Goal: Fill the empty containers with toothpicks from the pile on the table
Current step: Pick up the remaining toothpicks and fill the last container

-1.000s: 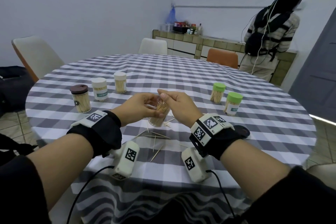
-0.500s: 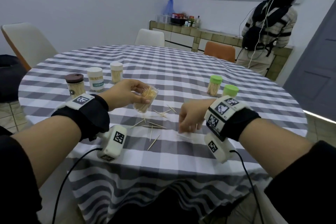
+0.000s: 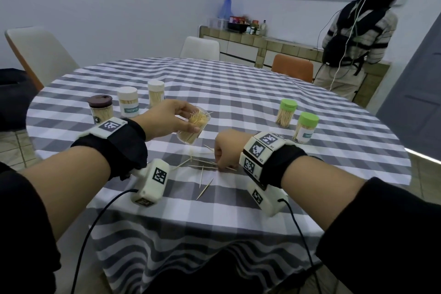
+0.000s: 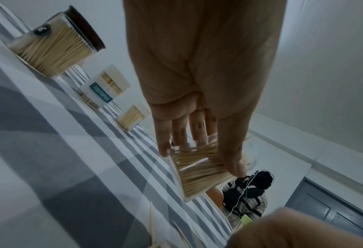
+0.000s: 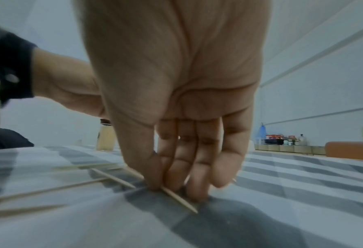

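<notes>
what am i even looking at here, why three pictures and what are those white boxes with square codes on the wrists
One person is working with bare hands, wearing three cameras. The wide picture comes from a head camera; the other two come from the white wrist boxes, looking along each palm. The left hand holds a clear open container of toothpicks, tilted, above the checked table. The right hand pinches a loose toothpick from the scattered ones on the cloth. Five lidded containers stand around: three on the left, two green-lidded ones on the right.

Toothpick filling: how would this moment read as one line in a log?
left hand: holds open container, tilted | right hand: pinching toothpick on table | five lidded containers standing
</notes>
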